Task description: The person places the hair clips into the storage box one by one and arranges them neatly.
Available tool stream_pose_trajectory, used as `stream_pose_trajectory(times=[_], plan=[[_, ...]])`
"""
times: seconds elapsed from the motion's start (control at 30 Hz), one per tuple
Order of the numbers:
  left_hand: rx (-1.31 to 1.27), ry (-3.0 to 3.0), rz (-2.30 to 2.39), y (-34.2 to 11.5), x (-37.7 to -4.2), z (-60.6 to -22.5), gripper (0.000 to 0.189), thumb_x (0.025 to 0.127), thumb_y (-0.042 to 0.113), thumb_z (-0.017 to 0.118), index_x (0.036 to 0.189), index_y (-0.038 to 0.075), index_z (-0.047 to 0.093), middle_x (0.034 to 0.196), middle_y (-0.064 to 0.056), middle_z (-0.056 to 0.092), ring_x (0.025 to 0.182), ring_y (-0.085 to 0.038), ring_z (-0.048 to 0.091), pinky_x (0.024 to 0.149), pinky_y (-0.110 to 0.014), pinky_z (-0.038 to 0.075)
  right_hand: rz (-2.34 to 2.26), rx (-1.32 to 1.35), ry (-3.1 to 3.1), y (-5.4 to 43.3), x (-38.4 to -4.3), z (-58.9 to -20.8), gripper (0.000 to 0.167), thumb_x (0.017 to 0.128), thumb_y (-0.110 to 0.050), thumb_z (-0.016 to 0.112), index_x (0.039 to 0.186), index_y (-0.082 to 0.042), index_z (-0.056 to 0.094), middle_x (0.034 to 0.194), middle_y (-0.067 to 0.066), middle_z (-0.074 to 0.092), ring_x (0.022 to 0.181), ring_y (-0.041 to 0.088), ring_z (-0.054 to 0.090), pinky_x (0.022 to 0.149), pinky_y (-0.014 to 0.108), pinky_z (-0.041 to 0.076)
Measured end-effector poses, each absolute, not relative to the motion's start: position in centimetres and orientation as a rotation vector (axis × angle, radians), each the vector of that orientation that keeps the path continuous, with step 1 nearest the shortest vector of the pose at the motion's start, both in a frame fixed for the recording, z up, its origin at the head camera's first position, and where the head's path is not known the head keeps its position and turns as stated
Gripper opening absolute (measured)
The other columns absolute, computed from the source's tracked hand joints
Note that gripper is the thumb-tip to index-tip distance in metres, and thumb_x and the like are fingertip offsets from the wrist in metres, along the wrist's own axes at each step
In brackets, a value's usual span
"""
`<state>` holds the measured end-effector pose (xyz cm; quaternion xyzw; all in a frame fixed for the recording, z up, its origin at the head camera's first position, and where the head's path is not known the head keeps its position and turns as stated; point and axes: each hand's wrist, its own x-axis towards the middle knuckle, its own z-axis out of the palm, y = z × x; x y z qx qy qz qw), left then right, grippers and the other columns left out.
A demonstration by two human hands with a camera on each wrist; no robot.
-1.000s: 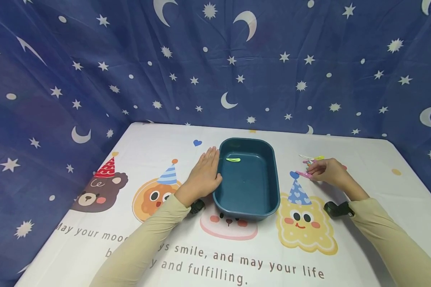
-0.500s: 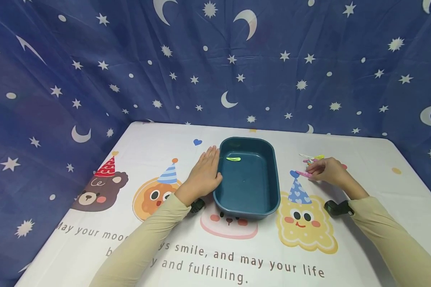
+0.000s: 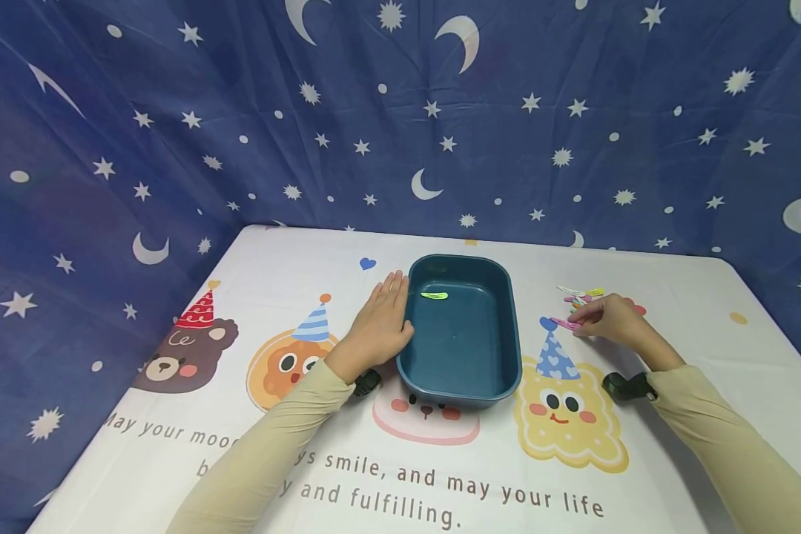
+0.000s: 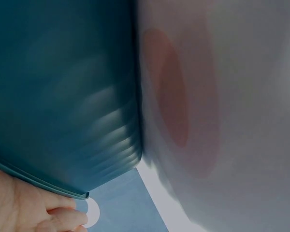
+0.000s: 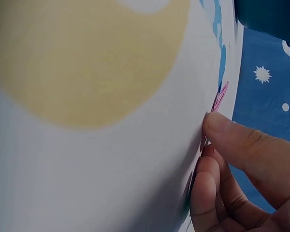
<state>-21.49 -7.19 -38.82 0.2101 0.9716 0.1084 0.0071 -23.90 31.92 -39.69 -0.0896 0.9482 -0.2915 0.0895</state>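
A dark teal plastic basin (image 3: 463,326) stands on the table, with a yellow-green snap hair clip (image 3: 434,296) lying inside near its far left corner. My left hand (image 3: 377,326) rests against the basin's left wall, fingers straight along the rim; the left wrist view has those fingers (image 4: 63,217) beside the rim. To the right of the basin, my right hand (image 3: 610,319) pinches a pink hair clip (image 3: 562,323) at the table surface. The clip's looped end (image 5: 223,94) sticks out past the thumb in the right wrist view; its other end is hidden by the fingers.
Just beyond the right fingers lie several more hair clips, among them a white clip (image 3: 569,290) and a yellow clip (image 3: 595,292), partly overlapping. A printed white cloth (image 3: 347,475) covers the table. A blue starry curtain (image 3: 347,170) hangs behind and at the left.
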Motion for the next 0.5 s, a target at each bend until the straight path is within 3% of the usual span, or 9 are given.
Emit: stream_pose_trajectory(times=[0.5], plan=[[0.67,3.048,0.344,-7.22,-21.49,-38.82,0.07,0.094,0.023,0.044,0.149,-0.003,0.011,0.158,-0.017,0.01,0.148,-0.028,0.007,0.121,-0.04,0.007,-0.848,-0.277,2.813,31.84,-23.93,-39.65,0.02,0.075,-0.004,0.074,0.09,0.009,0.071,0.068,0.002,0.066,0.058,0.005,0.047,0.052,0.019,0.038]])
